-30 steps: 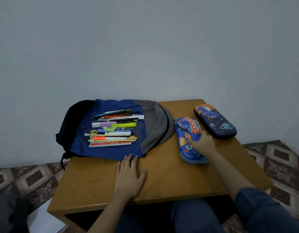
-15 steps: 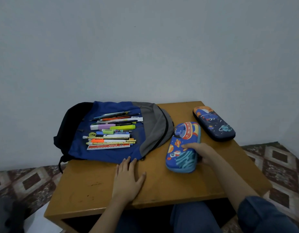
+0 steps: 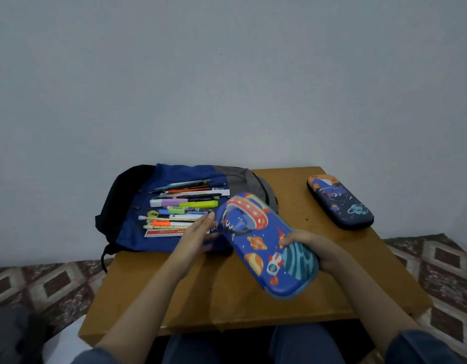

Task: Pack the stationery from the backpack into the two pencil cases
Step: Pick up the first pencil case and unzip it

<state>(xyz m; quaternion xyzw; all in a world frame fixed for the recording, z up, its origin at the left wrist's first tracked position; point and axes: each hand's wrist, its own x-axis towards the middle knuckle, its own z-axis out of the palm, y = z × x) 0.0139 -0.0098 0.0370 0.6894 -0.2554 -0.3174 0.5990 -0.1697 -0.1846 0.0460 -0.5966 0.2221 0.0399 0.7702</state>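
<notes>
We gripped the spaceship-print pencil case (image 3: 263,243) in our right hand (image 3: 313,248) over the tabletop (image 3: 174,290), our left hand (image 3: 195,237) empty and straight-fingered beside it.

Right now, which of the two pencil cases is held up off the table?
The bright blue rocket-print pencil case, gripped by the right hand; the dark navy pencil case lies untouched on the table, far right.

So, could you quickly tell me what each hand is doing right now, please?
Left hand: open, fingers straight, beside the rocket pencil case.
Right hand: grips the rocket pencil case's near end.
</notes>
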